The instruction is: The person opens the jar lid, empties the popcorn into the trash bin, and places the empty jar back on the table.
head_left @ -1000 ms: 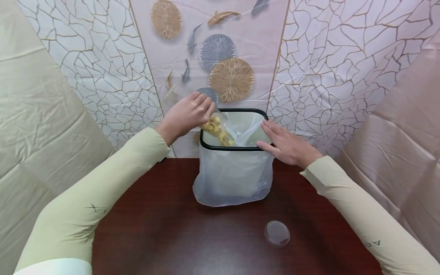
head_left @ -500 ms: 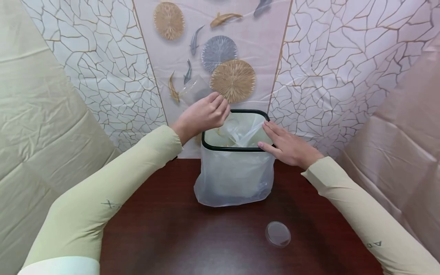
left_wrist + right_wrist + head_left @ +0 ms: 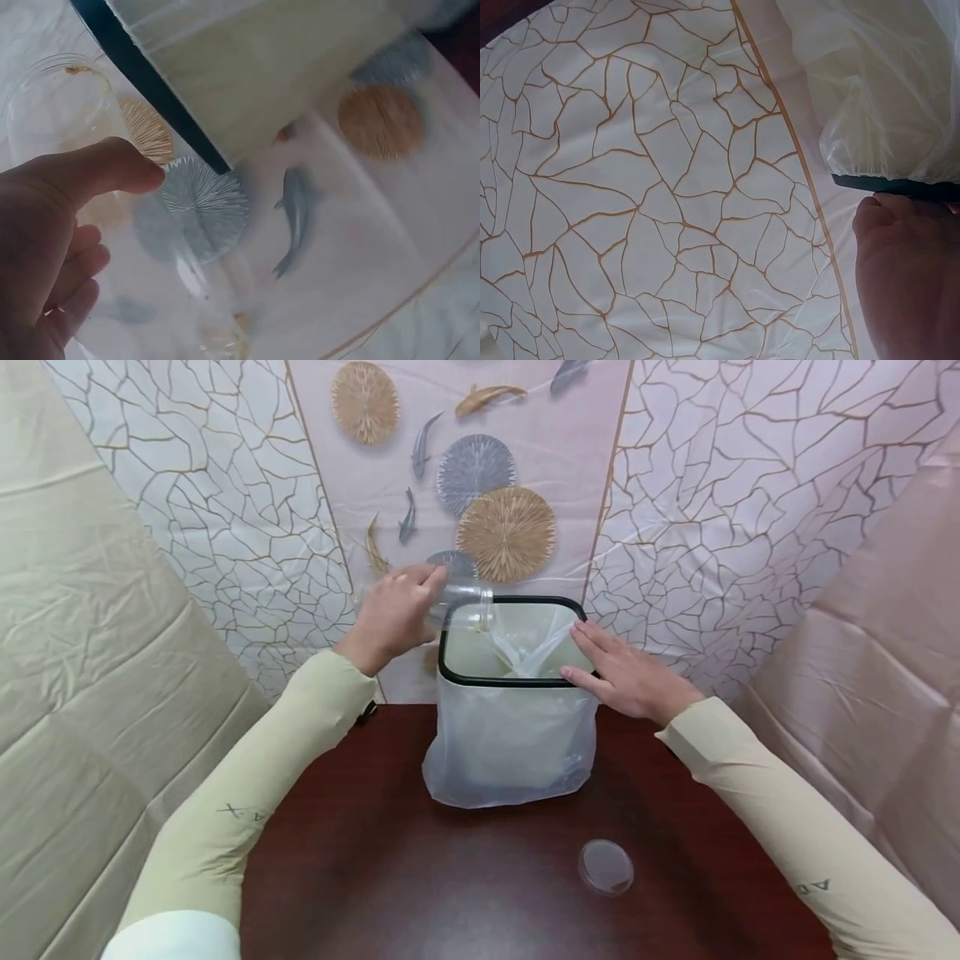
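Note:
My left hand (image 3: 401, 610) grips a clear jar (image 3: 463, 603) lying nearly sideways, its mouth over the left rim of a bin. Only small yellowish bits show inside, and the left wrist view shows brownish residue near one end of the jar (image 3: 79, 70). The pale bin (image 3: 517, 682) has a black rim and a translucent bag (image 3: 506, 789) draped over its outside. My right hand (image 3: 626, 672) rests on the bin's right rim, fingers extended along it and thumb at the front edge. The bin's bottom is hidden.
A round clear lid (image 3: 606, 867) lies on the dark reddish table (image 3: 420, 877), in front of the bin to the right. A patterned cloth wall (image 3: 697, 527) stands close behind, with beige cloth panels (image 3: 82, 635) at both sides.
My left hand tipped the jar steeply and yellow pieces left it into the bin. The jar has since swung back to nearly level, further left. My right hand stays on the rim.

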`<state>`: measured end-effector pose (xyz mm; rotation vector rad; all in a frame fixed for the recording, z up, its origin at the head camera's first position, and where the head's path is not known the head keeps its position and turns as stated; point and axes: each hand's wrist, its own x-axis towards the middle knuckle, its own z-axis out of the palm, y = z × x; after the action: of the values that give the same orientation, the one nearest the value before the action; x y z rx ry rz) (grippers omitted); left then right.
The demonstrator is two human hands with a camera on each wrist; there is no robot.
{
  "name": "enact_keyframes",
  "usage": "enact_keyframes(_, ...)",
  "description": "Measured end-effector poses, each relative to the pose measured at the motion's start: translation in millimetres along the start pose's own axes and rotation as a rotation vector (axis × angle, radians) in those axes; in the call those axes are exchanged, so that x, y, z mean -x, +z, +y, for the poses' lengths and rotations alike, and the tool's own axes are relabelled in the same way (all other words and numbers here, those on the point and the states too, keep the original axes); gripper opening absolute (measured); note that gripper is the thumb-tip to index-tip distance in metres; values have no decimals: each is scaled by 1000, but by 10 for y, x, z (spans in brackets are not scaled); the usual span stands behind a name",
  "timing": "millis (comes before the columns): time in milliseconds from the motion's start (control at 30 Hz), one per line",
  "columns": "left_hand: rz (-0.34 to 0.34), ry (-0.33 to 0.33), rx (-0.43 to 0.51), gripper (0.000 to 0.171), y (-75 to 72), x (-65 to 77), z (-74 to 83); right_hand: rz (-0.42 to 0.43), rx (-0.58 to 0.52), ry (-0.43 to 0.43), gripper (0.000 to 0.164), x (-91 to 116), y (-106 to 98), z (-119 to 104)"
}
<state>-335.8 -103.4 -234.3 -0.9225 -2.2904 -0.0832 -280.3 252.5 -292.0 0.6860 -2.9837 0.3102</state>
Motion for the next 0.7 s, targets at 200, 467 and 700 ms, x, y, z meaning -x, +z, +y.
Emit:
enact_keyframes(200, 76, -214, 230, 77, 220, 236, -162, -3, -11, 3, 85, -20, 15, -22)
enact_keyframes(467, 239, -469, 531, 68, 677, 716, -272, -10, -2, 4, 86, -23, 31, -30)
enact_keyframes(700, 355, -661, 919, 60, 1131, 1171, -254, 6, 2, 10, 86, -7, 24, -4)
